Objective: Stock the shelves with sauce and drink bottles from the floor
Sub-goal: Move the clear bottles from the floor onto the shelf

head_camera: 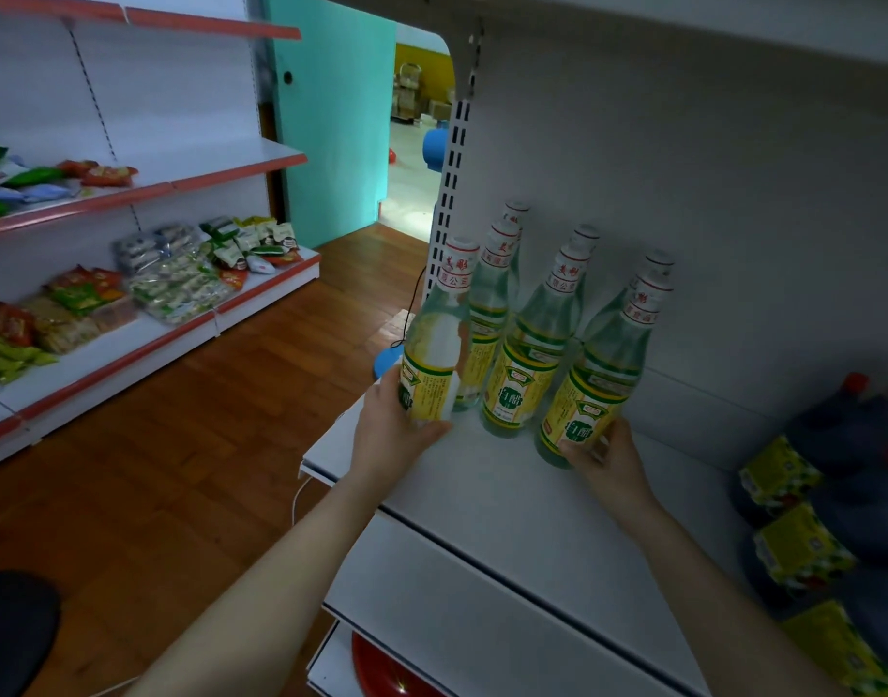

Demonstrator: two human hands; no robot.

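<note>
the white shelf [507,510] has bare board in front of the bottles, out to its front lip and left corner. the left hand [391,437] curls round the lower label of a vinegar bottle [434,354] right at the shelf's left edge, near the slotted upright [449,193]. the right hand [610,462] wraps its fingers about the base of a second bottle [600,379] further right. more bottles [527,364] stand close between and behind them; dark jugs [844,445] crowd the right end. fingers hide the left bottle's base, so i cannot tell whether it rests on the board.
</note>
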